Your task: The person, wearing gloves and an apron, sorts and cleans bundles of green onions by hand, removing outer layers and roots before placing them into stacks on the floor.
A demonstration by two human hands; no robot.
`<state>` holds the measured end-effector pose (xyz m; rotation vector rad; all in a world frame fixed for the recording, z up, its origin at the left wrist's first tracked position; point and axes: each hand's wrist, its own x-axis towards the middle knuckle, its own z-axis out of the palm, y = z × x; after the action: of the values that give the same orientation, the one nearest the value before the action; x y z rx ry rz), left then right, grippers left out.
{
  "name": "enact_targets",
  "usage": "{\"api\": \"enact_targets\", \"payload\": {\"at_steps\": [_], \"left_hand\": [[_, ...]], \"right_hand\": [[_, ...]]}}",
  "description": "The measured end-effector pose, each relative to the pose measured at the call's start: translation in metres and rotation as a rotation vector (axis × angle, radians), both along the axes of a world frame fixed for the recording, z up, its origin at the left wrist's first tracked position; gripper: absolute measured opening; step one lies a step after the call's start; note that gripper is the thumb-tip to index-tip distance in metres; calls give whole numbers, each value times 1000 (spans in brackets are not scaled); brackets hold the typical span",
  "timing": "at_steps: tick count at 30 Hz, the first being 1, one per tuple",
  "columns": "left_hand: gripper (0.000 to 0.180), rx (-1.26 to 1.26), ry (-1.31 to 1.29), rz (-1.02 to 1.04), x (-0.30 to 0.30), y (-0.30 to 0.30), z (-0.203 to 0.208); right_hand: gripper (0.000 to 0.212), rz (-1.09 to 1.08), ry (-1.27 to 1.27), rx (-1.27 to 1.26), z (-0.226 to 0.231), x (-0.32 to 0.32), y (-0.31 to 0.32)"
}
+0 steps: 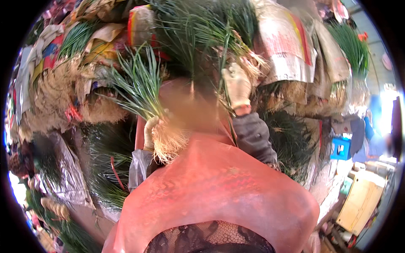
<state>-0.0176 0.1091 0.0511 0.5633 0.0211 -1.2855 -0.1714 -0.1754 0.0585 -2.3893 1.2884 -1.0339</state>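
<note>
My left hand [150,130], in a pale glove, is wrapped round the base of a bunch of scallions [143,90]. Its green leaves fan up and to the left, and its tangled pale roots [168,141] hang in front of my chest. My gloved right hand [238,84] is closed at the right, with long green scallion leaves [222,76] passing along its inner side. Just beyond that hand lies another heap of scallions [236,40], its roots [256,65] pointing toward me. A blurred smudge hides part of the space between my hands.
Stacked root bundles [55,95] under sacking stand at the left. A printed white sack [284,46] covers more bundles at the right. Loose greens [112,143] lie low on both sides. A red plastic apron [219,168] covers my front. Farther right are a blue stool [341,148] and a wooden box [360,202].
</note>
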Motion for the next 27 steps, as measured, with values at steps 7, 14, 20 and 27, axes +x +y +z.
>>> {"api": "enact_targets", "payload": {"at_steps": [7,14,20,27], "left_hand": [[41,101,64,65,-2,4,-15],[41,156,20,54,0,9,21],[39,307,59,-6,-13,-16,50],[42,226,45,17,-8,-11,28]], "right_hand": [[39,427,279,85,7,-4,61],[10,631,-417,1130,-31,64,49],[17,876,52,-39,18,40,103],[42,850,-4,384,42,58,77]]}}
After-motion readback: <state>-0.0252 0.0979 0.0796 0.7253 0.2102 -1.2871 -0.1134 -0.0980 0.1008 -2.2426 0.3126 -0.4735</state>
